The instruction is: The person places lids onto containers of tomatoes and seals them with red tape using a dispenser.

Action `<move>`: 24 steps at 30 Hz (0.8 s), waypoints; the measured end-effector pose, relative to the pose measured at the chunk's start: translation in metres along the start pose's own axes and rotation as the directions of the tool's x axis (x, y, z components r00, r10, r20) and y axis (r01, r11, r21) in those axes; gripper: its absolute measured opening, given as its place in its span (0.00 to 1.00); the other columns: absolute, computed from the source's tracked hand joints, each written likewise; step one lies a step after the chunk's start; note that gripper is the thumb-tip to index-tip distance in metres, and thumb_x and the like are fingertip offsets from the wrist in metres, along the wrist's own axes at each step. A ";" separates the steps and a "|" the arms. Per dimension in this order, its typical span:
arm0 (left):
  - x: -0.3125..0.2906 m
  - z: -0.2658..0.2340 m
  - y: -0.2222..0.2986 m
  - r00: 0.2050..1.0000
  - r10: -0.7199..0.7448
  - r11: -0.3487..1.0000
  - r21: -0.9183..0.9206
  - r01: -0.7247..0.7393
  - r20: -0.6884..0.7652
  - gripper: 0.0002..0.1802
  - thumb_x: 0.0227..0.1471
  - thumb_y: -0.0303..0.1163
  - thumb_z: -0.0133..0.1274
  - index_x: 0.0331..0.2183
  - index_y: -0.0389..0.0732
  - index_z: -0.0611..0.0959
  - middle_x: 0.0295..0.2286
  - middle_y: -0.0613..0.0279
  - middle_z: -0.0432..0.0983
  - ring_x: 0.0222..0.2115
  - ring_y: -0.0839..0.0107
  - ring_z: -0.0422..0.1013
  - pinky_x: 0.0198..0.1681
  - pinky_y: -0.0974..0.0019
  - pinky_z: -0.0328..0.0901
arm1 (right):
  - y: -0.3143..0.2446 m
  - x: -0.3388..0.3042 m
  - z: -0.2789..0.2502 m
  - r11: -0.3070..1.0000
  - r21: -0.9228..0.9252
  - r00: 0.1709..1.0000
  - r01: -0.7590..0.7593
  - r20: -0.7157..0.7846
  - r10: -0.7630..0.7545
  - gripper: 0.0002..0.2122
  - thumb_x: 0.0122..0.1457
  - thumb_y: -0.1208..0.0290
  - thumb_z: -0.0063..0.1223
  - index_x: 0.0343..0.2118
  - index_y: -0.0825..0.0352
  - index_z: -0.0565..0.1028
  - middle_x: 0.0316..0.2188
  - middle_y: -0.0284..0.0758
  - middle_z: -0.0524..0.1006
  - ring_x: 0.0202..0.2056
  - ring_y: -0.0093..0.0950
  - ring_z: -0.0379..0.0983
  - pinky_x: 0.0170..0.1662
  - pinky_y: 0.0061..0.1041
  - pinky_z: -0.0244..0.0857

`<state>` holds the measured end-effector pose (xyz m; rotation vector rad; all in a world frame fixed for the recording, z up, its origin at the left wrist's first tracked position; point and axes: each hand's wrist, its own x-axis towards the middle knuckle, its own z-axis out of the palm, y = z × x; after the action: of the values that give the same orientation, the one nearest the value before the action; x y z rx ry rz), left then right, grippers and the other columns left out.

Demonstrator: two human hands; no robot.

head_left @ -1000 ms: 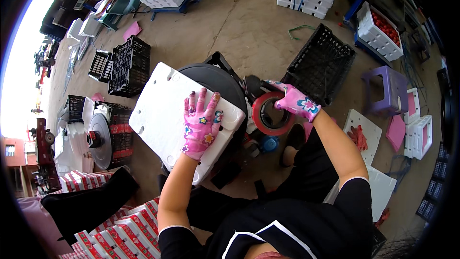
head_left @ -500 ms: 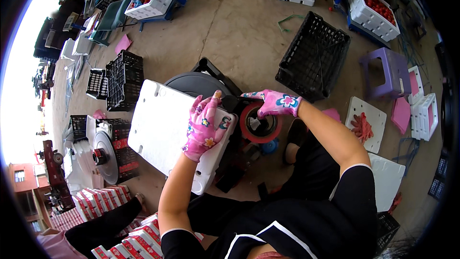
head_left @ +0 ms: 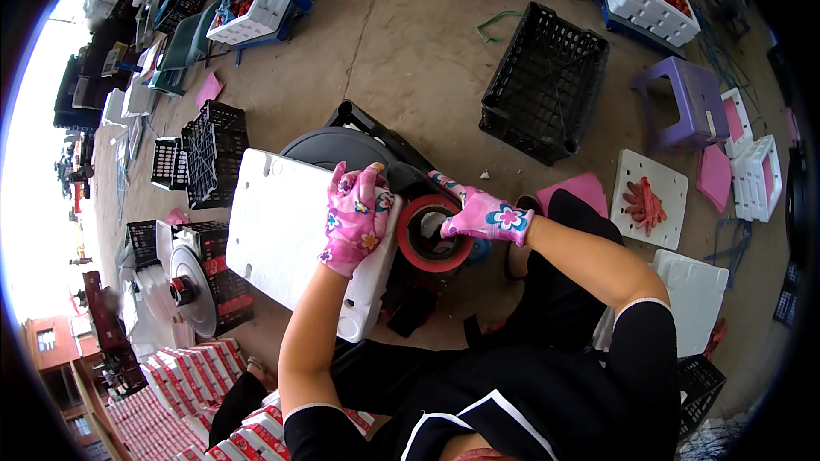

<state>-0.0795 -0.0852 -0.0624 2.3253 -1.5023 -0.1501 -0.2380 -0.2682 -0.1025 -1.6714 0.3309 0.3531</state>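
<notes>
A white foam lid (head_left: 282,222) lies tilted on a dark machine with a round grey disc (head_left: 333,147) behind it. My left hand (head_left: 354,220), in a pink flowered glove, rests at the lid's right edge with its fingers bent and close together. What they pinch, if anything, is hidden. A red-rimmed roll (head_left: 412,248) with a dark core sits right of the lid on a black part of the machine. My right hand (head_left: 491,215), gloved alike, grips the roll's right side, its thumb at the core and its fingers over the upper rim.
Ahead on the floor stands a black crate (head_left: 547,85). To the right are a purple stool (head_left: 683,102) and a foam lid with red gloves (head_left: 645,205). Packed white-and-red boxes (head_left: 192,376) fill the lower left, near another person's foot. Another disc machine (head_left: 192,290) stands left.
My left hand's fingers have drawn closer together. My right hand has moved slightly left and down along the roll, which appears lower left. The whole view has also shifted a little.
</notes>
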 end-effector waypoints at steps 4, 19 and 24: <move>0.007 0.002 -0.001 0.998 0.052 0.993 0.106 -0.050 -0.023 0.13 0.48 0.31 0.52 0.39 0.45 0.78 0.36 0.61 0.76 0.45 0.58 0.69 0.63 0.48 0.48 | 0.022 -0.024 0.036 0.991 0.131 0.986 -0.006 -0.163 0.027 0.45 0.46 0.61 0.61 0.68 0.61 0.51 0.56 0.50 0.69 0.56 0.43 0.67 0.58 0.32 0.61; -0.004 -0.004 -0.014 0.993 0.088 0.996 -0.011 -0.089 -0.083 0.43 0.42 0.31 0.52 0.61 0.35 0.60 0.56 0.53 0.66 0.56 0.58 0.64 0.66 0.50 0.44 | -0.018 0.003 -0.033 0.985 0.172 0.990 0.030 -0.144 -0.005 0.40 0.44 0.67 0.59 0.64 0.67 0.60 0.56 0.47 0.70 0.53 0.34 0.69 0.57 0.24 0.60; 0.001 -0.012 -0.009 0.999 -0.046 0.984 -0.176 0.040 -0.026 0.53 0.40 0.34 0.55 0.65 0.36 0.50 0.59 0.55 0.63 0.57 0.55 0.62 0.66 0.54 0.46 | -0.028 0.014 -0.040 0.996 0.082 1.000 0.019 0.022 -0.021 0.41 0.43 0.65 0.60 0.64 0.65 0.60 0.57 0.42 0.70 0.54 0.34 0.69 0.57 0.25 0.60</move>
<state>-0.0678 -0.0801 -0.0543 2.2111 -1.3670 -0.2469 -0.2118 -0.3047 -0.0780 -1.5881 0.3078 0.3392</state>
